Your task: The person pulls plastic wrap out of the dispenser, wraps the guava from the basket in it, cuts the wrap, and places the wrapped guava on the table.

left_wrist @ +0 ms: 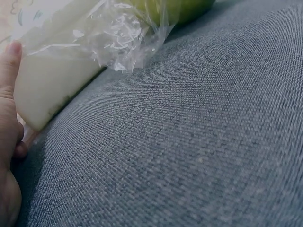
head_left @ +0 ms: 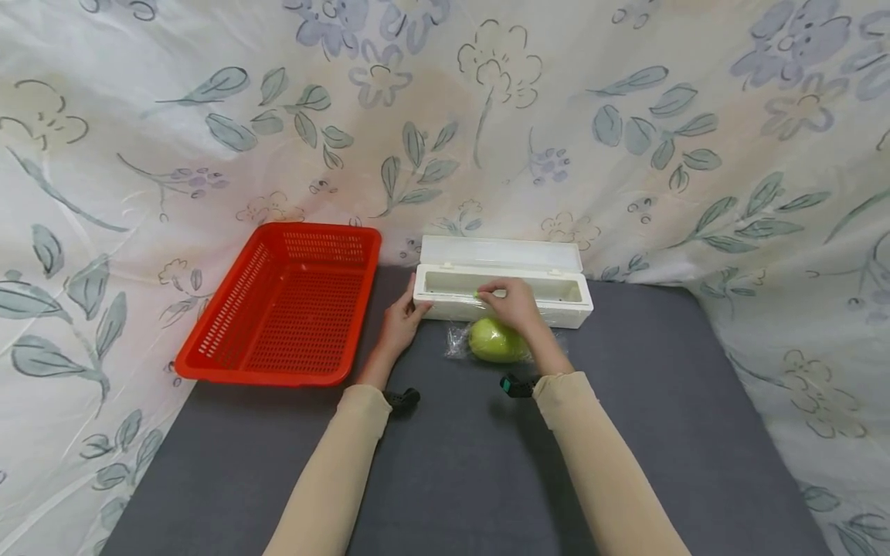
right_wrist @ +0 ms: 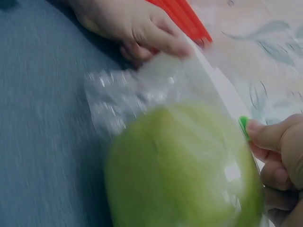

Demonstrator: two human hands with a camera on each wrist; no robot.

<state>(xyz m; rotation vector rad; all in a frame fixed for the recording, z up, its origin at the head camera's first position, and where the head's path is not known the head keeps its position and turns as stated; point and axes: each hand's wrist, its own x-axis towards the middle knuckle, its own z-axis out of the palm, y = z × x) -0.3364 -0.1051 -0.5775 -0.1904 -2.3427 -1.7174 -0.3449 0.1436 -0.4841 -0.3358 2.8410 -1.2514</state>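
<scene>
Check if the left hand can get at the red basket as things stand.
Likely yes. The left hand touches the white box; the red basket sits just left of that hand, nothing visible in between. It would probably have to leave the box first.

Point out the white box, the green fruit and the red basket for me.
White box (head_left: 455,309), head view: front wall.
Green fruit (right_wrist: 182,170), right wrist view: wrapped side.
Red basket (head_left: 306,320), head view: bare floor.

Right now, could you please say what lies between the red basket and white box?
In the head view, the left hand lies between the red basket and white box, with grey surface beneath.
</scene>
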